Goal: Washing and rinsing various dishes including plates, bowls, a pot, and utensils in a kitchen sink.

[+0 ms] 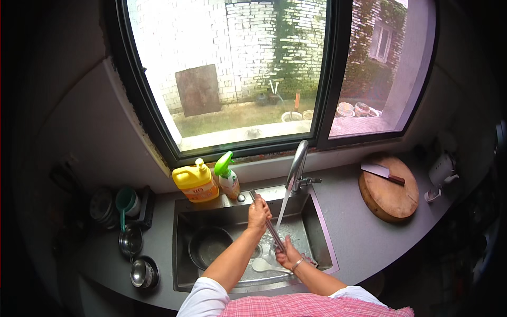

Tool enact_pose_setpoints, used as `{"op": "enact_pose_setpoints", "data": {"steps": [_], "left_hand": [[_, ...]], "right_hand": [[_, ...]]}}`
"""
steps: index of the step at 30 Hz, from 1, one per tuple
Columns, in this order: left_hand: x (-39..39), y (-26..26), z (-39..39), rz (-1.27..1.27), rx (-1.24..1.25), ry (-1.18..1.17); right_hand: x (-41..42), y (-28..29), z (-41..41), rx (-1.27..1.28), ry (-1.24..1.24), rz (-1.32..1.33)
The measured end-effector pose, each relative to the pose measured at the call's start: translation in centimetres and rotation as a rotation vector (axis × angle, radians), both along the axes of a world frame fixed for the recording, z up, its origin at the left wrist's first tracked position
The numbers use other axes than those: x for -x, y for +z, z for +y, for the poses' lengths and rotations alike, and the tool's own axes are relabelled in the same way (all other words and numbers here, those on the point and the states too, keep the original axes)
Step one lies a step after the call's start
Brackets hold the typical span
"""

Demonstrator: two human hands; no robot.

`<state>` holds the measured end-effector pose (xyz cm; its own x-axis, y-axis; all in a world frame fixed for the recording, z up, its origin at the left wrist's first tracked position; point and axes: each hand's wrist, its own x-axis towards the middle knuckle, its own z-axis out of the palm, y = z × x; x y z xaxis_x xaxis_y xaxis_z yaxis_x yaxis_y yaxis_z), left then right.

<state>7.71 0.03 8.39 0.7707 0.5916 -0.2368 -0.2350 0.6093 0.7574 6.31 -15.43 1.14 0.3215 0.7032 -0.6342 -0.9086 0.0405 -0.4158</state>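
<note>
My left hand (259, 214) is closed around the upper part of a bundle of chopsticks (271, 226), which slants down to the right over the sink (317, 237). At its lower end, my right hand (289, 254) grips the sticks, a bracelet on that wrist. Water (283, 208) runs from the curved metal faucet (298, 162) and falls just beside the bundle. A white spoon or rice paddle (261, 265) lies on the sink bottom, partly behind my right hand. Left of my forearm, a dark round pan (208, 247) sits in the basin.
A yellow detergent jug (196, 182) and a green-topped spray bottle (228, 180) stand behind the sink. To the right, a cleaver (378, 172) rests on a round wooden chopping block (390, 194). Metal bowls (142, 272) and a green ladle (125, 202) are at the left.
</note>
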Motion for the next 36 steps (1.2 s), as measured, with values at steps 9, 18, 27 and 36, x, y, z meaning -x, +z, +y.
{"op": "enact_pose_setpoints", "data": {"steps": [9, 18, 27, 36], "left_hand": [[-0.7, -1.3, -1.5, -0.002, -0.131, -0.159], [1.1, -3.6, -5.4, 0.226, -0.234, -0.220], [6.2, -7.3, -3.6, 0.722, -0.810, -0.557], [10.3, -5.5, -3.0, 0.435, -0.247, -0.357]], "right_hand": [[-2.2, -3.0, -0.8, 0.098, -0.100, -0.117], [-2.4, -1.6, 2.3, 0.031, 0.101, 0.006], [-5.4, 1.1, 6.8, 0.025, -0.229, -0.323], [-8.7, 4.6, 7.8, -0.415, -0.368, -0.287]]}}
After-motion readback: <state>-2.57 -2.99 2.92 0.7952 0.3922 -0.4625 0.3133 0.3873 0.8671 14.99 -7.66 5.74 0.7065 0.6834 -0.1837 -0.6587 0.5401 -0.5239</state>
